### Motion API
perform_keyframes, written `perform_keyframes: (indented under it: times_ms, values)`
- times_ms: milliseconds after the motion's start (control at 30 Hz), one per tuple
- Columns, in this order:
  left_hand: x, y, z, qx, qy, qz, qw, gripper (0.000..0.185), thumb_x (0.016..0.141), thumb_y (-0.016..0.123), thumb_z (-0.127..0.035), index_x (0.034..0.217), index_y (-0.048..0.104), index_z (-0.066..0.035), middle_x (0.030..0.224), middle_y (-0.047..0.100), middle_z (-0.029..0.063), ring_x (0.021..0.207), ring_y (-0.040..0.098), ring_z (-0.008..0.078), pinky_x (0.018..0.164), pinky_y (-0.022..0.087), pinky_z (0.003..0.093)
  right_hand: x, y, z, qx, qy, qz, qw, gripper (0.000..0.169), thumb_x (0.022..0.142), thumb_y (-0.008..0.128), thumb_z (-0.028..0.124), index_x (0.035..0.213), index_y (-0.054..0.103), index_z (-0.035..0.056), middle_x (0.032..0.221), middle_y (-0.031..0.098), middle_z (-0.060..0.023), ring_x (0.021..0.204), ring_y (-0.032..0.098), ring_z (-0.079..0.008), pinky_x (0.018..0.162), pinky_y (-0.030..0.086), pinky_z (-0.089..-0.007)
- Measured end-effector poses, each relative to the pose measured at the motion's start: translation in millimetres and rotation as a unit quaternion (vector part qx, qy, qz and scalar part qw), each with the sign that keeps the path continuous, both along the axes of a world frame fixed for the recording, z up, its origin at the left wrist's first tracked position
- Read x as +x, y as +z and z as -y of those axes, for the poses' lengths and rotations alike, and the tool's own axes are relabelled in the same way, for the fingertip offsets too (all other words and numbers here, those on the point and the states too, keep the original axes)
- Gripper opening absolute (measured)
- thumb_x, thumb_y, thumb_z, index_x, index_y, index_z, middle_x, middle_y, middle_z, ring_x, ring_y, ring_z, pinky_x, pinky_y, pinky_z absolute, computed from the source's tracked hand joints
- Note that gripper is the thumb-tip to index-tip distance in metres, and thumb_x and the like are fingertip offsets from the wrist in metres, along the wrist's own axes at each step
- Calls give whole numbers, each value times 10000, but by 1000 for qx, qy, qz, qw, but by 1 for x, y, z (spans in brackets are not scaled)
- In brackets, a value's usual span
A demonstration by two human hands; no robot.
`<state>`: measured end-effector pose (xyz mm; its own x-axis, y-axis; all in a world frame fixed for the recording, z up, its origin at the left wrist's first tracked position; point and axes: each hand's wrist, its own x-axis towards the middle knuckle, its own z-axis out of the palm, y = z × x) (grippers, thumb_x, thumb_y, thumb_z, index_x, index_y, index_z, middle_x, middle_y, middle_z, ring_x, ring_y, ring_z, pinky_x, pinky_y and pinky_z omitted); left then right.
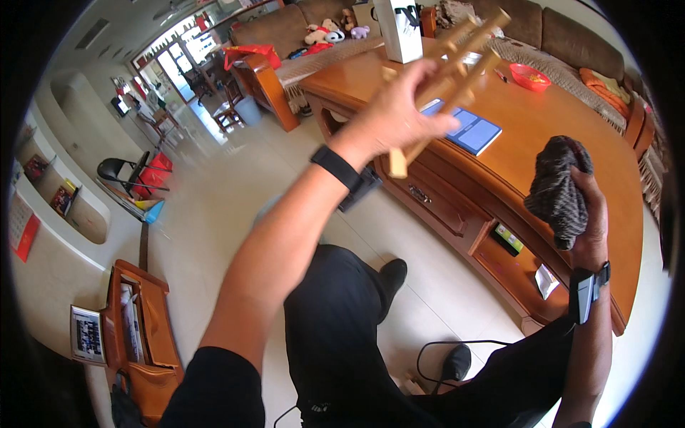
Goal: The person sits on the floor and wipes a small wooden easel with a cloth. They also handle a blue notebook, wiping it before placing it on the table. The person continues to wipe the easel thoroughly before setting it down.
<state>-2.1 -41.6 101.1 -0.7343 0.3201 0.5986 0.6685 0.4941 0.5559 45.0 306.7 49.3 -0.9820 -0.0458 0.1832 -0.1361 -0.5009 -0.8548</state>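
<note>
My left hand (pixel 393 117) is raised over the near edge of a wooden coffee table (pixel 578 134), its fingers and thumb around a light wooden frame of rods (pixel 477 79). The frame is tilted and blurred, so its exact kind is unclear. Under it on the tabletop lies a blue booklet (pixel 476 131), partly hidden by the frame and my hand. On the right, my right hand (pixel 591 214) grips a bunched dark grey knitted cloth (pixel 559 187) above the table's near edge. Both wrists wear black straps.
A white paper bag (pixel 398 32) and a red plastic bowl (pixel 530 77) stand farther back on the table. Below is a drawer (pixel 428 195) beside a shelf holding small packets. A black cable (pixel 455 342) loops near my shoe. Sofas (pixel 267 27) line the back.
</note>
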Motion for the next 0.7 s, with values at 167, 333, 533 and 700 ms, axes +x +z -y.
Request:
perform_keyframes:
  times_ms: [167, 333, 533, 700]
  values:
    - [19, 1, 66, -49, 92, -39, 994, 778, 826, 918, -233, 1440, 500, -4, 1262, 683, 106, 1143, 668, 176, 1021, 537, 344, 12, 5, 10, 16, 35, 13, 999, 488, 982, 665, 158, 1419, 554, -29, 1211, 723, -154, 1013, 750, -253, 905, 649, -395]
    - [78, -38, 125, 40, 91, 95, 991, 612, 954, 788, -157, 1456, 479, 9, 1296, 670, 102, 1133, 663, 163, 994, 544, 342, 11, 6, 2, -8, 11, 44, 999, 466, 1004, 693, 206, 1392, 584, -28, 1139, 747, -142, 958, 763, -255, 885, 655, -397]
    - [156, -112, 170, 452, 67, 270, 847, 609, 1078, 569, -400, 1463, 461, 59, 1324, 636, 164, 1222, 659, 274, 1126, 512, 428, -11, -12, -22, 62, 60, 7, 996, 455, 1000, 680, 224, 1369, 598, -27, 1158, 742, -134, 987, 752, -223, 907, 635, -372]
    - [233, -174, 202, 569, 107, 282, 765, 814, 1091, 367, -592, 1601, 299, 38, 1556, 476, 283, 1435, 502, 408, 1219, 398, 557, -2, -12, -19, 55, 43, 27, 997, 492, 997, 693, 240, 1403, 581, -15, 1163, 744, -122, 977, 753, -225, 882, 642, -376]
